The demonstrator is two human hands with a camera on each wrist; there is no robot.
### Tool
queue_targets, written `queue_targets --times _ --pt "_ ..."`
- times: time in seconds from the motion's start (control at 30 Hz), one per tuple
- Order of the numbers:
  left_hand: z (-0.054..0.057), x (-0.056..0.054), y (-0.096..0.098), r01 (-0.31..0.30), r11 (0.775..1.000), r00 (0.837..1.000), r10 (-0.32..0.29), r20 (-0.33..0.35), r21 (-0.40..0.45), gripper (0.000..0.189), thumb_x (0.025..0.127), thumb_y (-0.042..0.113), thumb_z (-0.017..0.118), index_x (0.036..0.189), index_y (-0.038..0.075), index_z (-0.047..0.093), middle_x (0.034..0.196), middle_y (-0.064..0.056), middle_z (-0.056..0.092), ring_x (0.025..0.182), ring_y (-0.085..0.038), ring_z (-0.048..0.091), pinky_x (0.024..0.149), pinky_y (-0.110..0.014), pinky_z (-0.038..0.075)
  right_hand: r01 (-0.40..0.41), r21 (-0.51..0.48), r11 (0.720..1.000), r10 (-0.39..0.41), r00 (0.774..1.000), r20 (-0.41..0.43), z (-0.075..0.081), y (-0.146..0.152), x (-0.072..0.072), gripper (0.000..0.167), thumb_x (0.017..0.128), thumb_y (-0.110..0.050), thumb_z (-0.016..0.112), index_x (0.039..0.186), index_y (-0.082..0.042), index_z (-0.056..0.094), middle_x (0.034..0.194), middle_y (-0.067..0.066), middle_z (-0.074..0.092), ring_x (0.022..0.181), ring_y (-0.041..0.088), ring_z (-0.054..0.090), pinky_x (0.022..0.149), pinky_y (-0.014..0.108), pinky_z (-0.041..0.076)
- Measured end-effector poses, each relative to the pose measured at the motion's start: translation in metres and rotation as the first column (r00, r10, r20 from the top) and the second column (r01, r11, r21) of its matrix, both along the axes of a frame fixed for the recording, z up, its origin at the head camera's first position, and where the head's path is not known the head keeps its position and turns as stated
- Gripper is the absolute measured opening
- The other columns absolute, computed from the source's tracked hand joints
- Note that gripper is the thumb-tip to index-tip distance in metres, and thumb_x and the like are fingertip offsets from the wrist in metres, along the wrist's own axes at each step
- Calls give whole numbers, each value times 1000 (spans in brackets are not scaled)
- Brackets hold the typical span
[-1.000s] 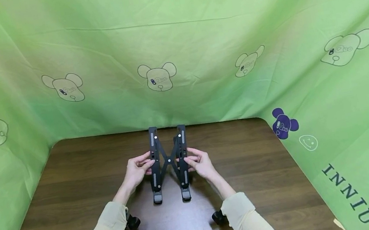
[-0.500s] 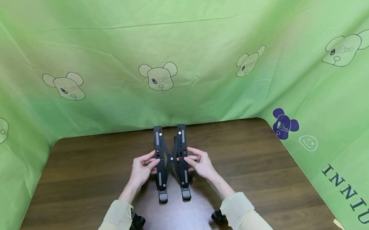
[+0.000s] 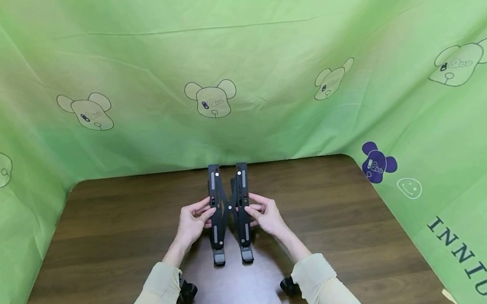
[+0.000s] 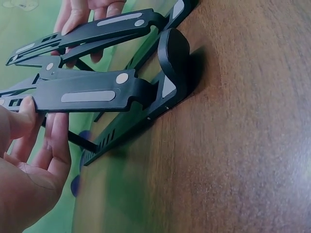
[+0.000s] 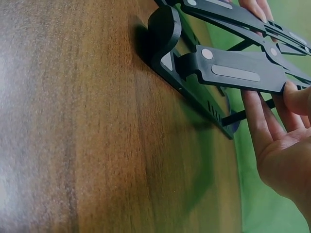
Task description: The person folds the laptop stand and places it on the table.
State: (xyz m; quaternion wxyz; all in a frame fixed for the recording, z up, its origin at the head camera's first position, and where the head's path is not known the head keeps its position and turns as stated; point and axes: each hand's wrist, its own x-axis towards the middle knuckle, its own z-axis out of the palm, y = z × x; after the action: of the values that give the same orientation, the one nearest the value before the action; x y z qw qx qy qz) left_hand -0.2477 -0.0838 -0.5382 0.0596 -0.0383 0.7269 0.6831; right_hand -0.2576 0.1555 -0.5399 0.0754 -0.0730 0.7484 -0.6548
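Observation:
A black folding laptop stand [image 3: 219,229] stands near the far edge of the table, its two long arms close together and joined by crossed bars. Grey pads line the arms, and hooked lips face the near side. My left hand [image 3: 191,224] pinches the left arm at its middle, thumb on top and fingers beneath. On the other side my right hand [image 3: 268,216] grips the right arm in the same way. The left wrist view shows the left hand [image 4: 36,179] under the raised arm, above a slotted base strut [image 4: 126,128]. Some fingertips are hidden behind the arms.
The brown wooden table [image 3: 112,255] meets a green cloth [image 3: 259,65] printed with bear heads at the back and sides. Black wrist cameras hang below both sleeves. A small pale piece [image 3: 450,298] lies at the table's right edge.
My left hand has moved right with the left arm of the laptop stand, so the two arms stand closer and the crossed bars are narrower. The right hand has stayed almost in place.

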Motion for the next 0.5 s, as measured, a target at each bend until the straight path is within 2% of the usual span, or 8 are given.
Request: queue_targets --times 0.23,0.37,0.5 --pt "-1 -1 4 10 1000 1000 -10 -10 19 46 105 -2 69 150 -2 63 139 -32 70 78 -5 73 68 -18 63 12 16 1000 -12 1000 -14 -1 0 0 54 105 14 58 157 19 43 125 45 68 98 48 81 68 34 70" --pt "-2 -2 6 18 999 1000 -17 -19 30 46 105 -2 69 150 -3 62 138 -33 69 74 -4 71 67 -18 63 28 26 999 -28 999 -20 -2 -1 0 52 104 15 58 155 19 46 123 45 69 92 40 83 67 38 70" --pt "-3 -2 8 15 999 1000 -15 -13 30 47 105 -2 70 151 -1 62 137 -32 70 73 -2 70 66 -17 62 45 29 999 -45 999 -19 -3 -1 0 52 104 15 59 155 18 47 121 45 70 87 28 83 68 43 71"
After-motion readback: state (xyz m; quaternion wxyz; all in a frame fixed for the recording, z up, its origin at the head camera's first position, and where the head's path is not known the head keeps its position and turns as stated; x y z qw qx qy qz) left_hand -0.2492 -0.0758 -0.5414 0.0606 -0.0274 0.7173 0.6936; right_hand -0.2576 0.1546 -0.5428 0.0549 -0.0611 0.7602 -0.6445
